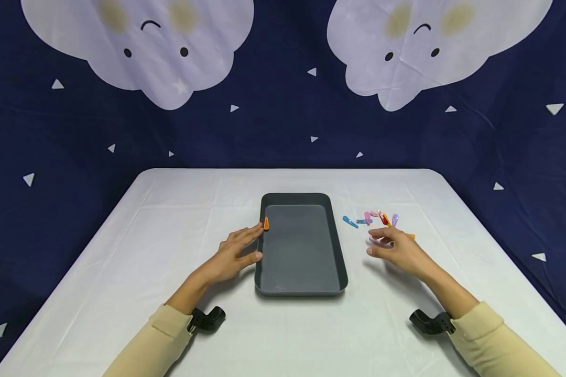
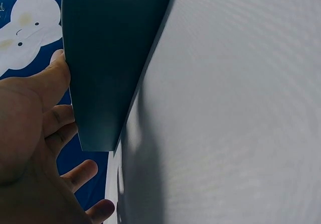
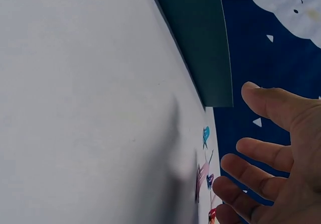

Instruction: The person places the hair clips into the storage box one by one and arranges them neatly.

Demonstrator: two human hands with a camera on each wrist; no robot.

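A dark grey rectangular tray (image 1: pixel 302 287) lies on the white table. My left hand (image 1: pixel 233 252) is at its left rim, fingers extended and spread, the fingertips right at the edge. Just beyond those fingertips, an orange snap hair clip (image 1: pixel 266 223) sits against the tray's inner left wall. To the right of the tray, my right hand (image 1: pixel 398 251) hovers over a loose group of hair clips, its fingers spread and slightly bent, with nothing seen between them. A blue clip (image 1: pixel 350 222), a pink clip (image 1: pixel 367 218) and a purple clip (image 1: pixel 394 220) show past it; others are partly hidden by the hand.
White cloth covers the table (image 1: pixel 184 209). Behind it hangs a dark blue backdrop (image 1: pixel 283 120) with clouds and small white triangles. Black wrist cameras sit at the left cuff (image 1: pixel 208 319) and the right cuff (image 1: pixel 431 322).
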